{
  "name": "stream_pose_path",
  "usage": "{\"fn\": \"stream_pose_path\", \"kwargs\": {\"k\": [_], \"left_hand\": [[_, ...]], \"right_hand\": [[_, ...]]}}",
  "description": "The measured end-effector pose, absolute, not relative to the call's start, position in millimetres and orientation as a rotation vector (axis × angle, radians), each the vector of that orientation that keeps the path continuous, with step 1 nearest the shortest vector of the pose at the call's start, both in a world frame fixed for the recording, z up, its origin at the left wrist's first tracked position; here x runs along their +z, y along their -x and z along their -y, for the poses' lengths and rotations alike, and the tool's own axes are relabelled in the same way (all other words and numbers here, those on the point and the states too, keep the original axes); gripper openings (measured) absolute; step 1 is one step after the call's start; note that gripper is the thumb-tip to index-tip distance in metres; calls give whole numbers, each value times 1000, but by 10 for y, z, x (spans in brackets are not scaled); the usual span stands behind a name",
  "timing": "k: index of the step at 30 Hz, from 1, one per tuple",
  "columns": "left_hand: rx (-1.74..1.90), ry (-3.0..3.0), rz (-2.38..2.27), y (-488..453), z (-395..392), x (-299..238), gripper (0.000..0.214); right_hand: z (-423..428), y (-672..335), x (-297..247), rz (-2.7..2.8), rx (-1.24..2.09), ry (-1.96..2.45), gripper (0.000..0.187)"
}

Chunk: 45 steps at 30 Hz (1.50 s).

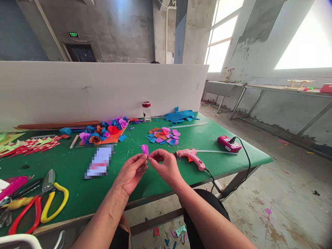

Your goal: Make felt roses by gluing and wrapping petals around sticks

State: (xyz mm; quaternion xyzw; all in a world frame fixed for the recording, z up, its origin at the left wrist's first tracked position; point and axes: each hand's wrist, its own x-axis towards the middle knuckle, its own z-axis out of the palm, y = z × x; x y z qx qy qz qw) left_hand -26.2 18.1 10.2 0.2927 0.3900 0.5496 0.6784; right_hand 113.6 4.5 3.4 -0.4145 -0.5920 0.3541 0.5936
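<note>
My left hand (131, 171) and my right hand (166, 166) meet over the green table (77, 193), fingers pinched together on a small purple felt petal (145, 149) that sticks up between them. Both hands are closed on it. Just right of my right hand lies a pink glue gun (190, 156) with a glue stick in its back. Beyond my hands sits a pile of cut felt petals (164, 135) in purple, orange and blue.
Finished felt roses (103, 131) lie on orange felt at the back left. A glass jar (146, 111), blue felt scraps (180, 115), a pink power strip (228, 143), and pliers and scissors (38, 200) also rest here. A white board backs the table.
</note>
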Motion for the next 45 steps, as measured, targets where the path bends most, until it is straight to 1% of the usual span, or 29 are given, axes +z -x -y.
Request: {"fn": "stream_pose_path", "kwargs": {"k": [2, 4, 10, 15, 21, 28, 31, 36, 39, 45], "left_hand": [[1232, -661, -857, 250, -170, 113, 29], [1224, -672, -839, 240, -160, 125, 28], [1226, -692, -811, 246, -173, 130, 27], [1221, -721, -809, 260, -197, 90, 28], [1248, -720, -810, 236, -170, 136, 30], [1369, -788, -849, 160, -153, 130, 30], [1420, -850, -861, 162, -159, 123, 27], [1385, -973, -887, 292, -171, 180, 39], [1369, -1059, -918, 348, -161, 208, 38], [1332, -1087, -978, 289, -94, 232, 35]], "right_hand": [[-51, -1133, 18, 1338, 941, 943, 12], [-48, -1132, 11, 1324, 975, 936, 11], [12, -1132, 50, 1405, 839, 951, 8], [8, -1152, 60, 1375, 869, 991, 12], [-32, -1151, -27, 1442, 1059, 886, 22], [-70, -1129, -121, 1484, 1047, 971, 20], [-92, -1107, -138, 1446, 1060, 952, 23], [-94, -1153, -58, 1234, 1270, 855, 33], [-83, -1187, -22, 1191, 1325, 813, 35], [-55, -1158, -33, 1290, 1309, 788, 35]]}}
